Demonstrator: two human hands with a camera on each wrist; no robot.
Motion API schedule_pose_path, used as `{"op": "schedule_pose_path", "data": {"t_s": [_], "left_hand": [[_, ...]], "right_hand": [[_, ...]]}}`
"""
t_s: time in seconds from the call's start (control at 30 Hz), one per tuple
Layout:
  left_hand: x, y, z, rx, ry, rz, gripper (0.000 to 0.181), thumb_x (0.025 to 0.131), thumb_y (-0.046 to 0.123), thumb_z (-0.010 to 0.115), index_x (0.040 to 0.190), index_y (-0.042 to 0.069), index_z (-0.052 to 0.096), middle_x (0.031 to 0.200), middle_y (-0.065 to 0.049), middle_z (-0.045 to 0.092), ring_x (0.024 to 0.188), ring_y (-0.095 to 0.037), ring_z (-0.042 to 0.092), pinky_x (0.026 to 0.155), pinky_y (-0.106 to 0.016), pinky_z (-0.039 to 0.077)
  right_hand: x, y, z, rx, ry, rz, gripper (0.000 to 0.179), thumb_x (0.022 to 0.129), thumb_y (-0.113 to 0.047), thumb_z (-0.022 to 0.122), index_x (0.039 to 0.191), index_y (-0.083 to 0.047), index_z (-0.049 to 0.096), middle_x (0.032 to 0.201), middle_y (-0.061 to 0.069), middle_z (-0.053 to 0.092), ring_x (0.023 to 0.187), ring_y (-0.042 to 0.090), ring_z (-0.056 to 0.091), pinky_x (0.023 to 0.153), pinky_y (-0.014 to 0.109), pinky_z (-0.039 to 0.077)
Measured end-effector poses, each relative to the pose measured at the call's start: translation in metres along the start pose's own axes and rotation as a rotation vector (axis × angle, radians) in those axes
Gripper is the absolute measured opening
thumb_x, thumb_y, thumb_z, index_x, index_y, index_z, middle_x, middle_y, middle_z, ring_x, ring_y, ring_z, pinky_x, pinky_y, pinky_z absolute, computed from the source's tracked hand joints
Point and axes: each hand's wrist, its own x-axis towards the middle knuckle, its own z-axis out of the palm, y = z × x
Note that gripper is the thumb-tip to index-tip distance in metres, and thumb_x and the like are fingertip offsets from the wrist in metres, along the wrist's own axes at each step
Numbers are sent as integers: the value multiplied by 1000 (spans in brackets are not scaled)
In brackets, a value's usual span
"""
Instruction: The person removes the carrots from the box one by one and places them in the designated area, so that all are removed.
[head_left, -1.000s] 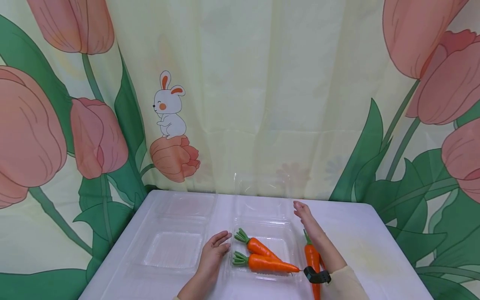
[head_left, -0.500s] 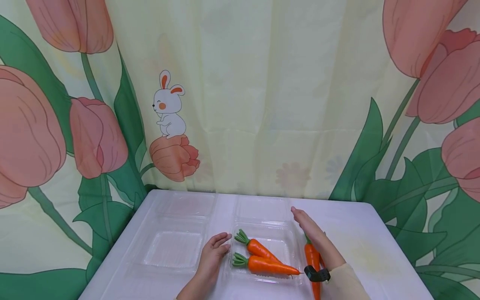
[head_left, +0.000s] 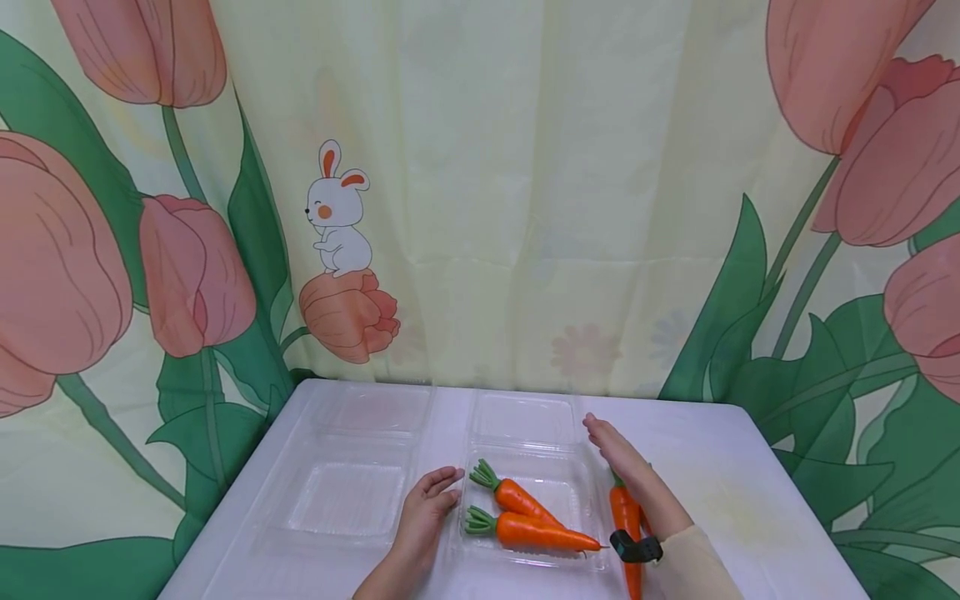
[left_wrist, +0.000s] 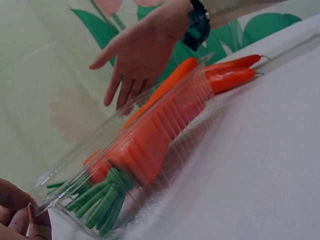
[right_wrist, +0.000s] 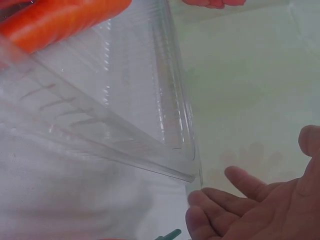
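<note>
A clear plastic container (head_left: 573, 492) stands with its hinged lid (head_left: 523, 417) laid back behind it. Inside lie two orange carrots, a rear one (head_left: 525, 498) and a front one (head_left: 536, 530), their green tops to the left. My left hand (head_left: 423, 512) is at the container's left side; in the left wrist view its thumb and fingers (left_wrist: 42, 227) pinch the rim. Beyond the right back corner, my right hand (head_left: 618, 450) has its fingers extended and holds nothing. In the right wrist view, the right hand (right_wrist: 260, 210) is close to that corner; contact is unclear.
To the left, a second clear container (head_left: 345, 498) lies unfolded. More carrots (head_left: 624, 508) lie to the right, partly under my right forearm and black wristband (head_left: 635, 547). A tulip-printed curtain (head_left: 480, 208) hangs behind the white table (head_left: 720, 467).
The container's lid has tipped back from raised to lying behind the base. My right hand has come slightly nearer, and my left hand has stayed almost in place.
</note>
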Motion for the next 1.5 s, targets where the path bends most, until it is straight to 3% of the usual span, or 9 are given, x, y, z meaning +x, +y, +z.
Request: {"op": "schedule_pose_path", "data": {"t_s": [0.37,0.63,0.83,1.07,1.3,1.5], "left_hand": [[-4,2,1,0,-5,10,43,89,-8,64,131,-7,54,131,-19,67,110,-14,64,84,-25,52],[-5,2,0,0,-16,8,41,89,-8,64,129,-5,55,129,-15,68,102,-14,62,78,-25,50],[-3,3,0,6,-23,-19,42,90,-8,61,131,-3,54,132,-16,65,100,-16,61,76,-28,47],[-3,5,-2,27,-60,-66,52,92,-6,57,143,-3,48,138,-19,61,89,-16,59,71,-26,46],[-5,12,-4,84,-143,-123,60,90,-5,54,149,-1,44,116,-8,58,86,-15,54,66,-23,45],[-5,16,-8,203,-200,-171,61,93,5,58,151,8,42,100,-4,56,82,-16,56,64,-25,49]], "right_hand": [[-19,-15,0,-37,40,-17,86,102,-67,38,158,-2,32,160,30,34,146,50,34,115,72,28],[-40,-30,12,-58,57,-131,56,107,-45,49,145,-4,52,145,24,56,129,42,55,108,63,46],[-56,-37,23,-135,42,-209,45,104,-39,57,135,-8,63,131,14,67,117,31,63,99,58,55],[-71,-41,37,-227,-21,-230,42,101,-40,63,130,-9,66,122,4,71,111,26,65,91,51,59],[-79,-40,50,-334,-121,-231,43,97,-39,69,128,-10,66,122,4,70,110,28,63,93,55,57],[-82,-31,57,-365,-203,-280,37,92,-29,76,124,-11,68,119,6,69,107,30,62,93,57,55]]}}
